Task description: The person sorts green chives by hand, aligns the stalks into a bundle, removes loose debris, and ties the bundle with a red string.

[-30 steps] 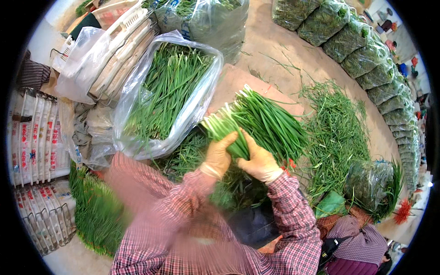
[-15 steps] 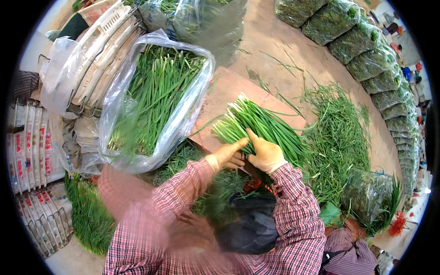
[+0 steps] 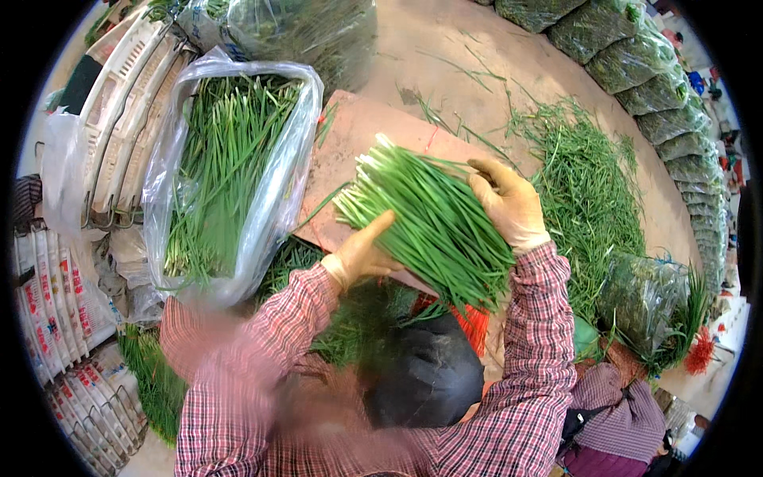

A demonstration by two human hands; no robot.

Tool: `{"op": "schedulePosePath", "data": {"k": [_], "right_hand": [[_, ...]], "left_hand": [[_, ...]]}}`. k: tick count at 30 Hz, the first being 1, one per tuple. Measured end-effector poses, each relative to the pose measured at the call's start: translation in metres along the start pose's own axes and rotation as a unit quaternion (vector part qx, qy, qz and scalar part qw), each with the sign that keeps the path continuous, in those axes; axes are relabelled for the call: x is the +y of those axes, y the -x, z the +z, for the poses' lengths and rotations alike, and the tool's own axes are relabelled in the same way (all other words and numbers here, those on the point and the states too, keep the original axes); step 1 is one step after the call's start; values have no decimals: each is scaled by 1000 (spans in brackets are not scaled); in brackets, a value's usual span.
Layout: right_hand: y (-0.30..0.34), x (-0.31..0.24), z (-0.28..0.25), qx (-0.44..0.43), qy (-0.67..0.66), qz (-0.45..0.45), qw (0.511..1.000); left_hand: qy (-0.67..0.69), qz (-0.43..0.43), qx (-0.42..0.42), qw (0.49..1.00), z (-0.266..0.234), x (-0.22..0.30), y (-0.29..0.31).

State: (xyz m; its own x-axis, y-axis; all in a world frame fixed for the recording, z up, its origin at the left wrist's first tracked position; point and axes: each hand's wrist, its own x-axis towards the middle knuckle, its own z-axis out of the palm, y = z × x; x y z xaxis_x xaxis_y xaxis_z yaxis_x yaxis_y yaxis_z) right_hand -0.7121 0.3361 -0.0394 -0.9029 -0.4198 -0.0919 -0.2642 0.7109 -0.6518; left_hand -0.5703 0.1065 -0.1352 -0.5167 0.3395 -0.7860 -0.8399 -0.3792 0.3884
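A thick bundle of garlic chives (image 3: 429,222) lies over a pinkish board (image 3: 350,131), its pale stem ends at upper left and its green leaves toward lower right. My left hand (image 3: 358,253), in a yellowish glove, grips the near left side, with its thumb along the stems and its other fingers partly hidden below. At the far right side my gloved right hand (image 3: 510,205) holds the leaves with bent fingers. Left of the board, a clear plastic bag (image 3: 314,95) stands open around many more chives (image 3: 230,151).
Loose leaf scraps (image 3: 588,215) are heaped right of the board. Stacked white crates (image 3: 119,103) stand at far left, more chives (image 3: 151,381) below them. Filled plastic bags (image 3: 604,32) line the far right. Red ties (image 3: 473,330) hang near my knee (image 3: 429,374). Another person's sleeve (image 3: 620,413) shows at lower right.
My hands have moved apart, the right one up and right to the bundle's far side, the left one slightly left. The bundle looks spread wider. The view has shifted a little.
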Motion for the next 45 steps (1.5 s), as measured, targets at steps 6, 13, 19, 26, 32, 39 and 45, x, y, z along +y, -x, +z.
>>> {"op": "schedulePosePath", "data": {"k": [6, 13, 19, 26, 32, 39, 45], "right_hand": [[-61, 20, 37, -39, 107, -60, 992], [-10, -2, 98, -86, 52, -60, 993], [-16, 3, 68, -196, -131, 65, 970], [7, -50, 109, -106, 187, -8, 977], [1, -28, 110, -110, 188, 8, 976], [-1, -32, 107, -127, 183, 19, 975], [-2, -27, 110, -118, 180, 20, 976]], "left_hand": [[-80, -34, -30, 996, -12, 2, -9], [-114, -41, -13, 993, -29, -2, -5], [-76, -22, -42, 996, -21, 5, -3], [82, -1, -31, 996, -13, 31, -9], [-126, 138, 72, 980, -44, 4, 33], [-28, 154, 256, 954, -47, -116, 34], [-218, 130, 91, 963, -53, -146, -5]]}}
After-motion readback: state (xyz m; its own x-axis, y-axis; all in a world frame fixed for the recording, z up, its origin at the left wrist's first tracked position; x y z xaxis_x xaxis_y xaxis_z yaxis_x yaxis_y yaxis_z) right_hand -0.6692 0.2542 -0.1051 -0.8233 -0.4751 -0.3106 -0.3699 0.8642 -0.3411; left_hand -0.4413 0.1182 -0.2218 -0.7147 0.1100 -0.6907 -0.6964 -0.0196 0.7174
